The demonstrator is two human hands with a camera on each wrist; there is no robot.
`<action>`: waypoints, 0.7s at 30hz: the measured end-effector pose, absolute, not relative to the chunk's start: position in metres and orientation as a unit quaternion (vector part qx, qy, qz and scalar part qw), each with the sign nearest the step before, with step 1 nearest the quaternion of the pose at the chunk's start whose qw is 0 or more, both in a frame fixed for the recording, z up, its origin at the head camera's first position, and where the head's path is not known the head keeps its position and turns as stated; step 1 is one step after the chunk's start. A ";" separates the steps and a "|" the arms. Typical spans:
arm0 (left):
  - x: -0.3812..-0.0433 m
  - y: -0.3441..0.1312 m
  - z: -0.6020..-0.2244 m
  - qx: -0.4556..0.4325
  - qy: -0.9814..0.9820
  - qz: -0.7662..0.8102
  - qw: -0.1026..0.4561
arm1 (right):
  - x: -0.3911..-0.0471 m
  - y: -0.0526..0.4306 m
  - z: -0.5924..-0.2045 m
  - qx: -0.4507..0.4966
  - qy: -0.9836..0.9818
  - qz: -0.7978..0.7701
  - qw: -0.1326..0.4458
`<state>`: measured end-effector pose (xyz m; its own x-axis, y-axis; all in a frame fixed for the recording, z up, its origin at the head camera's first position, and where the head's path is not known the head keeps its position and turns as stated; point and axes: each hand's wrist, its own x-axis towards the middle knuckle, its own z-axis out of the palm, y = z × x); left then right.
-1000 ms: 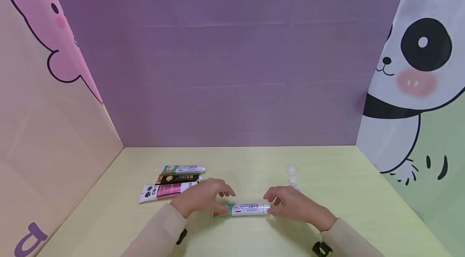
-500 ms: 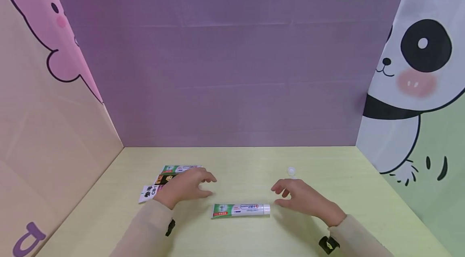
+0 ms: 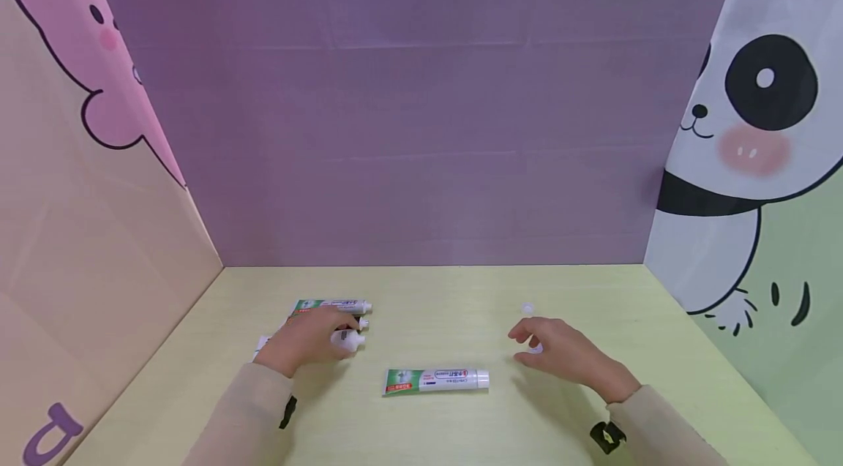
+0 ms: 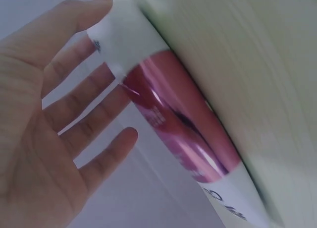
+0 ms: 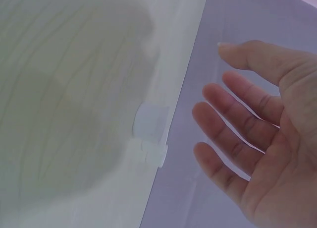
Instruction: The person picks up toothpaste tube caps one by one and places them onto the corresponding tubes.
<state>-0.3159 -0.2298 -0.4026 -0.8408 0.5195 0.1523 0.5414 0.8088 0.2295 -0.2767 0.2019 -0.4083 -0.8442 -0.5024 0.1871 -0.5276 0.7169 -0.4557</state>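
In the head view my left hand is over a pink and white toothpaste tube at the left of the table. The left wrist view shows thumb and fingers gripping that pink and white tube near its white nozzle end; the fingertips partly hide behind it. A green and white toothpaste tube, with a white cap on, lies between the hands and is touched by neither. My right hand hovers with relaxed fingers and holds nothing. White caps lie near it, partly hidden by the hand in the head view.
Behind the left hand lie another green and white tube and a mostly hidden black tube, both with uncapped nozzles. One white cap shows beyond the right hand. A purple wall closes off the table's back.
Both hands have moved away from the green and white tube in the middle. The left went left and took hold of the pink and white tube; the right drew back rightward.
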 end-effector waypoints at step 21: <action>-0.322 -0.248 -0.413 -0.191 -0.976 -0.102 -0.036 | -0.285 0.221 -0.414 0.242 -0.941 0.233 0.029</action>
